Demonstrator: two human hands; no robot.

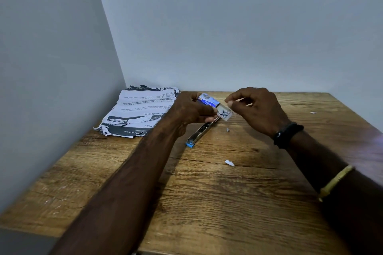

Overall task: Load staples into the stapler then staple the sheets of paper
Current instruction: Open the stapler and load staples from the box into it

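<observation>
My left hand (191, 109) holds a small blue staple box (208, 101) above the table. Its white inner tray (224, 114) is slid out to the right, with grey staples showing inside. My right hand (257, 107) pinches at the tray's far end with thumb and forefinger. Under the box lies the stapler (199, 132), swung open, a long metal rail with a blue tip pointing toward me. Printed sheets of paper (136, 112) with torn edges lie at the back left, by the wall corner.
A wooden table (207, 192) carries everything. A loose bit of staples (228, 130) lies right of the stapler. White paper scraps (229, 163) lie nearer me and at the far right (313, 112). Walls close the left and back sides.
</observation>
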